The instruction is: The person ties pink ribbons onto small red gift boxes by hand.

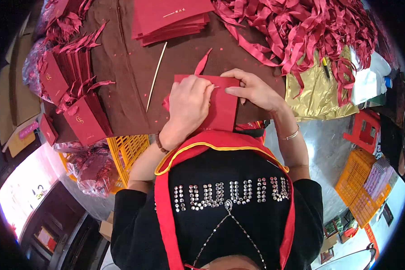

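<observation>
A flat red paper gift bag [223,108] lies at the table's front edge, close to my body. A red ribbon [204,62] sticks up from behind its top edge, and a bit of ribbon shows at its left. My left hand [190,101] presses on the bag's left part, fingers curled and pinched together; a tiny pale tip shows beside the thumb, too small to name. My right hand [254,91] grips the bag's upper right corner between thumb and curled fingers.
A thin pale stick [156,76] lies left of my hands. Stacked red paper [173,20] sits at the back, ribboned red bags [83,119] at the left. Loose red ribbons [301,33] and gold sheeting [319,85] are at the right. Yellow crates [128,155] stand below the table.
</observation>
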Motion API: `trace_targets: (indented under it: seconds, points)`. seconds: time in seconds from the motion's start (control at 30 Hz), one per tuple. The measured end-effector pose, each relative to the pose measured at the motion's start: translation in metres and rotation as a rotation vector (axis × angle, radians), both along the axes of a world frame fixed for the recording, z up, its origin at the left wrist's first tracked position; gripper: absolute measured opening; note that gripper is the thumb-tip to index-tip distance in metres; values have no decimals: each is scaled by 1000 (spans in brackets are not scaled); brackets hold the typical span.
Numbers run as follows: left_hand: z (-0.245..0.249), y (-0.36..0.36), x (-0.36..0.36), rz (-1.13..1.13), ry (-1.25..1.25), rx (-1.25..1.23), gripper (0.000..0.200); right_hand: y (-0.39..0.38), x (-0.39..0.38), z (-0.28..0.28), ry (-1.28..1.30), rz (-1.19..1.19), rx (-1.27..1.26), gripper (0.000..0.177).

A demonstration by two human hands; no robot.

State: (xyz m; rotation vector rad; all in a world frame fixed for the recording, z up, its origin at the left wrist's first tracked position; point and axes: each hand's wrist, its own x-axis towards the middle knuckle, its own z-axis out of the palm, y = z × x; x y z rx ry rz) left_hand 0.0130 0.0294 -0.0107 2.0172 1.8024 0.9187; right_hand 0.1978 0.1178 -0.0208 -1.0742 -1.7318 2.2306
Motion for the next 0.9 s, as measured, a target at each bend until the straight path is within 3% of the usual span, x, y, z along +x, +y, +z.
trace_targets:
  seconds: [0.1, 0.2, 0.27, 0.4, 0.53, 0.6, 0.73, 0.9]
  points:
    - [0, 2, 4, 11, 195, -7, 9, -5, 0, 0, 3, -16, 45, 32]
    - [2, 5, 4, 6, 149, -46, 8, -8, -4, -7, -17, -51, 75, 30]
    - [4, 10, 5, -2, 122, 17, 7, -6, -7, -16, -48, -59, 256, 28]
    - [6, 18, 5, -50, 71, 63, 6, -1, -10, -14, 50, -51, 386, 28]
    - [-2, 13, -6, -192, -7, 94, 6, -1, -6, -5, -32, -29, 360, 26]
    - [-4, 8, -11, -187, -12, 86, 7, -1, -6, 4, -58, -34, 117, 26]
    - [5, 0, -21, -28, -138, -29, 10, 1, -3, -13, -14, 11, 174, 26]
    - [28, -4, -25, 137, -606, -420, 10, 3, -3, -10, -6, 20, 210, 27]
